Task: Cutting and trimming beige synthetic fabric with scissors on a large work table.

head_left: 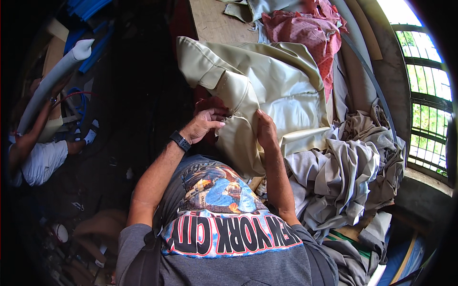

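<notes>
A large cream, shiny vinyl cover [291, 97] with stitched seams lies bunched before me over the table. My left hand [206, 124], with a black watch on the wrist, is closed at the cover's near left edge; its thumb and fingers pinch the seamed flap there. Dark red material [210, 106] shows behind those fingers. On the other side of the flap, my right hand [267, 127] is closed on a fold of the same cover, thumb uppermost. The fingertips of my right hand are partly hidden by the vinyl.
A wooden tabletop [222, 24] shows at the far side, with red patterned cloth [305, 28] beside it. Heaped grey fabric [334, 167] lies to my right, below a barred window [429, 100]. At far left, another person's arm [33, 126] is near a long grey roll [52, 81].
</notes>
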Demonstrator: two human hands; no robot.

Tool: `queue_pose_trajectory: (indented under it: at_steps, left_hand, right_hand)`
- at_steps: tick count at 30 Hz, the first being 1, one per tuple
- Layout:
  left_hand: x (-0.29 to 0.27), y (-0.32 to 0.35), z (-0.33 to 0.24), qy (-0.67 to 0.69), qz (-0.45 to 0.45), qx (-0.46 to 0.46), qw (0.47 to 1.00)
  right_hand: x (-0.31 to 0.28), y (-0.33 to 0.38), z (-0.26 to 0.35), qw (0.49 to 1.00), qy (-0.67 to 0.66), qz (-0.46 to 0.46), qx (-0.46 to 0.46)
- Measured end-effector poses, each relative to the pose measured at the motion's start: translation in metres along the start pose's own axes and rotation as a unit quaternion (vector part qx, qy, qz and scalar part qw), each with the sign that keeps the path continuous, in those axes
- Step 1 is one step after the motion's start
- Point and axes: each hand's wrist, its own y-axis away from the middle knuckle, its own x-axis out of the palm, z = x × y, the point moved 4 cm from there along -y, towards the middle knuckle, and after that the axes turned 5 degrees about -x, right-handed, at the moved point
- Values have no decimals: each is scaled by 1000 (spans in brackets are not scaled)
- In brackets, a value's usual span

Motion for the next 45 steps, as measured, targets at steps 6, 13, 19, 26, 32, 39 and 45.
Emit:
queue_pose_trajectory:
  at_steps: [6,13,19,26,32,39,45]
  left_hand:
    - [-4,-4,2,-42,1,-3,999]
    - [10,-3,-3,-2,21,-19,1000]
    - [17,3,-10,1,9,32,999]
    - [21,10,-12,-109,-3,37,993]
    - [21,8,-12,-102,19,51,993]
    - [12,8,2,-62,-17,-92,994]
    - [22,12,-12,-59,-62,58,995]
  right_hand:
    - [12,9,3,1000,5,-3,-2]
    - [17,9,5,1000,-23,-5,18]
    - [23,10,8,1000,28,-8,-2]
    - [60,26,38,982,178,-53,-42]
    - [57,25,34,979,188,-32,-77]
    - [53,25,36,979,189,-12,-75]
    - [34,19,25,981,185,-14,-52]
